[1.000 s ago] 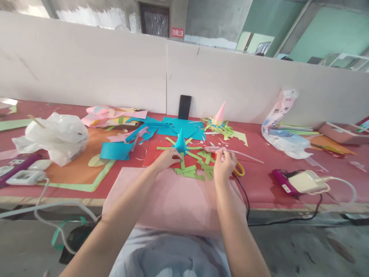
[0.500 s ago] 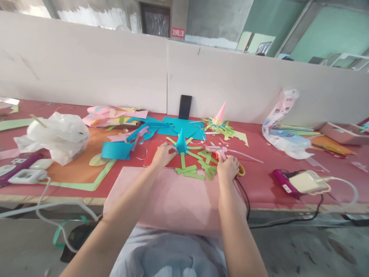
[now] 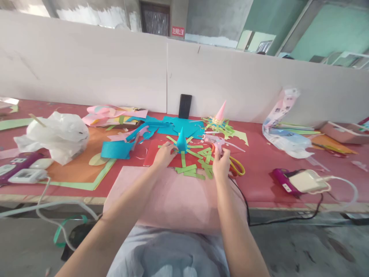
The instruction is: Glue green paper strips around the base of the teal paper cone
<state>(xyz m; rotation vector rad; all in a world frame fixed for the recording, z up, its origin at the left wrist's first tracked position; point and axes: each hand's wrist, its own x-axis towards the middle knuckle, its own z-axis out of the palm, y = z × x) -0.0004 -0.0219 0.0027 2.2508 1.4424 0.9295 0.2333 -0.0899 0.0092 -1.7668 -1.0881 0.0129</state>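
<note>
A blue paper cone point(image 3: 182, 143) stands upright, with light green paper strips spreading out around its base. My left hand point(image 3: 165, 155) is at the cone's lower left side, fingers closed at its edge; the exact contact is partly hidden. In my right hand point(image 3: 221, 166) is a pink hot glue gun point(image 3: 218, 143), gripped by its handle, with the nozzle pointing left and a clear glue stick out of its back. Loose green paper strips point(image 3: 190, 171) lie in front of the cone. Scissors with yellow-orange handles point(image 3: 238, 168) rest just right of my right hand.
A pink paper cone point(image 3: 220, 112) with green strips stands farther back. Blue paper point(image 3: 184, 127) lies behind the blue cone, near a black phone point(image 3: 185, 106) against the white partition. A white plastic bag point(image 3: 59, 134) sits left, a power strip point(image 3: 288, 181) right. The gun's black cord hangs over the edge.
My right hand has moved left with the glue gun, away from the scissors, whose handles now show more fully. My left hand has shifted slightly right, closer against the blue cone.
</note>
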